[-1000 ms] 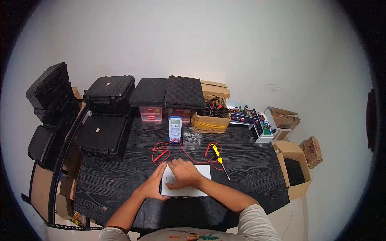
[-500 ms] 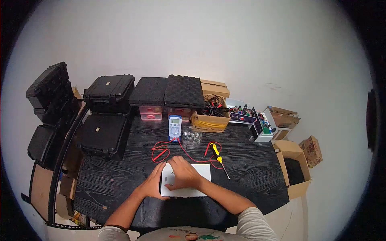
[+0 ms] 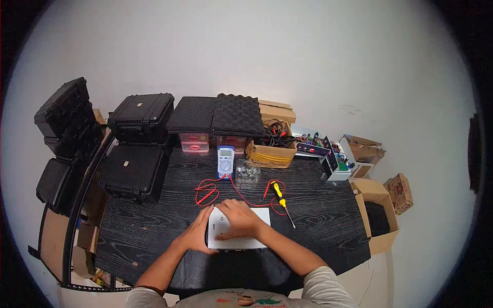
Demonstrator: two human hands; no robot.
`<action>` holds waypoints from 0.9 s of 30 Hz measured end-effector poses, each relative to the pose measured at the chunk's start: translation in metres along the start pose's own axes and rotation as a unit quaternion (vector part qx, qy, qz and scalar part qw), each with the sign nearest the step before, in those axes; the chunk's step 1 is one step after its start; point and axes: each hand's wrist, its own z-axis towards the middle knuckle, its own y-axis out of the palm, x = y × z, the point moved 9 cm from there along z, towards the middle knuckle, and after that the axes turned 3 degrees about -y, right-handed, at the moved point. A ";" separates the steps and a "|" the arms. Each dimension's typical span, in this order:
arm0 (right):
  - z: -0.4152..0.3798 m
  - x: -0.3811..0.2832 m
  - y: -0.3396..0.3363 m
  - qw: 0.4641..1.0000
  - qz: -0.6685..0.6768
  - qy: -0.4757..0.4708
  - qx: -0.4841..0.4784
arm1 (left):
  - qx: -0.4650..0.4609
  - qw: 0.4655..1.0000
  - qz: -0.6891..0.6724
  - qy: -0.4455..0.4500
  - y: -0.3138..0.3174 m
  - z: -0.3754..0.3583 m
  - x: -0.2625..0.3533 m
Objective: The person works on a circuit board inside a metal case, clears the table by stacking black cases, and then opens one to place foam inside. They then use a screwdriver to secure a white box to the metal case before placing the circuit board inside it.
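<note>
A flat white box [image 3: 254,237] with small holes in its top lies on the dark table close to my body. My left hand [image 3: 196,235] is wrapped round the box's left end, fingers along the far corner and thumb at the near edge. Reaching across the top, my right hand [image 3: 240,220] has its fingers bent at the far edge and its thumb on the top face by a hole. Just beyond the box are a yellow-and-black screwdriver [image 3: 278,193], a blue-framed multimeter [image 3: 225,161] with red test leads [image 3: 206,195], and a clear tray of small parts [image 3: 248,174].
Black hard cases [image 3: 134,172] stand at the left, and dark foam sheets [image 3: 237,115] lie over small drawer units [image 3: 194,143] at the back. A cardboard box of cables [image 3: 270,154] and opened electronics housings [image 3: 336,163] are back right. An open carton [image 3: 377,241] stands beyond the table's right edge.
The whole view has shifted slightly. Both hands stay on the white box in nearly the same pose.
</note>
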 end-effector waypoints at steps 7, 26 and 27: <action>-0.105 0.065 -0.035 0.962 -0.035 0.132 0.238 | 0.013 0.999 0.028 0.029 -0.015 0.008 0.031; -0.200 0.120 0.058 0.495 0.727 0.426 0.212 | -0.079 0.948 0.307 0.012 0.038 0.080 0.111; -0.199 0.120 0.059 0.492 0.728 0.430 0.205 | -0.077 0.949 0.306 0.012 0.037 0.079 0.111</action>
